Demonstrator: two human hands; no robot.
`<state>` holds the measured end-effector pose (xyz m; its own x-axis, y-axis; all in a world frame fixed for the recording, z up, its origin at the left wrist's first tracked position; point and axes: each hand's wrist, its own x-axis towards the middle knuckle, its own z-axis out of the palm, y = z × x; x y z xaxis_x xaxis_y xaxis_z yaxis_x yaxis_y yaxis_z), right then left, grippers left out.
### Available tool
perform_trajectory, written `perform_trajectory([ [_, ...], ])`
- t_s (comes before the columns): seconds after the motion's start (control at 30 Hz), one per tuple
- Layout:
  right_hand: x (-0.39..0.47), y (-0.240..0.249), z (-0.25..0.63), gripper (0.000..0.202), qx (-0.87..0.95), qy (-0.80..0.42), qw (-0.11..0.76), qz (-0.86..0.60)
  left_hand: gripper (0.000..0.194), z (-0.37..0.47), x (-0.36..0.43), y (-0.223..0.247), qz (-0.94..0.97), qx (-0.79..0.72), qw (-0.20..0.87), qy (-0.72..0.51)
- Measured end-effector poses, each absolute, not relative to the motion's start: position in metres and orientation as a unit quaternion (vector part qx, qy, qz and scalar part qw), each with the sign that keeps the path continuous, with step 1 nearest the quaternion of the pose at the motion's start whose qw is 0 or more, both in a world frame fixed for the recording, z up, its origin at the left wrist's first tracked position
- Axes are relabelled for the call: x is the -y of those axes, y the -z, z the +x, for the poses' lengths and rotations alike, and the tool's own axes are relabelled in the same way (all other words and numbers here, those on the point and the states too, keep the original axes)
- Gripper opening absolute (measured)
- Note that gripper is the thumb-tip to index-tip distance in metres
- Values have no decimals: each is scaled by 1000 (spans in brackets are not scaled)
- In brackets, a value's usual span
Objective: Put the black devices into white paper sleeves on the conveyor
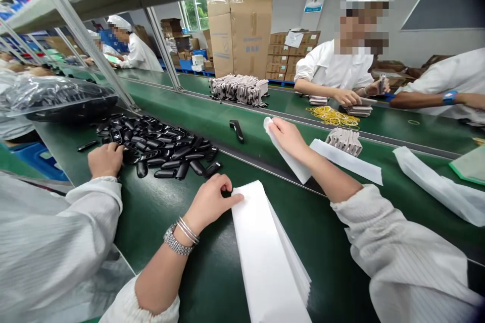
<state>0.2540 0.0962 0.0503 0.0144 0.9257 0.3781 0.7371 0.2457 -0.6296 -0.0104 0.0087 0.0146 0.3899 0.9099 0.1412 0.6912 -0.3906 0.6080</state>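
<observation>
My left hand (210, 201), with a watch and bracelets at the wrist, is at the top corner of a stack of long white sleeves (261, 242). Its thumb lies on the uppermost sheet and the fingers curl at the edge. Farther forward, my right hand (288, 137) grips the upper end of a single long white sleeve (290, 159), which slants down over the belt edge. Whether anything is inside that sleeve is hidden. Just ahead, one black handheld device (237, 131) lies on the green belt. Another white sleeve (346, 160) lies right of my right wrist.
Many black devices (162, 146) are heaped at left, by a co-worker's hand (106, 160). Bundled pale cables (238, 90), cable bundles (344, 141) and yellow rubber bands (333, 116) lie ahead. A co-worker (337, 70) handles bundles across the belt. A metal post (79, 30) rises at left.
</observation>
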Motion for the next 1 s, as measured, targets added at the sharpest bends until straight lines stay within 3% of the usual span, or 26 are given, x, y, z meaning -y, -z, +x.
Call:
perform_trajectory([
  [0.1,-124,-36,252,17,719,-19,264,-642,16,-8,-7,-13,823,-471,243,-206],
  [0.33,-177,2,199,52,706,-126,196,-669,25,0,-4,-13,852,-448,165,-216],
  [0.6,-176,12,213,49,608,-310,346,-644,21,2,-4,-17,845,-431,188,-256],
  [0.77,-103,-7,215,80,557,-526,515,-385,16,4,-2,-21,842,-421,188,-280],
  [0.9,-60,-19,214,105,536,-571,534,-319,13,3,-2,-21,851,-406,158,-294],
  [1.0,-49,-16,210,110,537,-582,526,-309,13,3,-2,-21,851,-398,147,-309],
])
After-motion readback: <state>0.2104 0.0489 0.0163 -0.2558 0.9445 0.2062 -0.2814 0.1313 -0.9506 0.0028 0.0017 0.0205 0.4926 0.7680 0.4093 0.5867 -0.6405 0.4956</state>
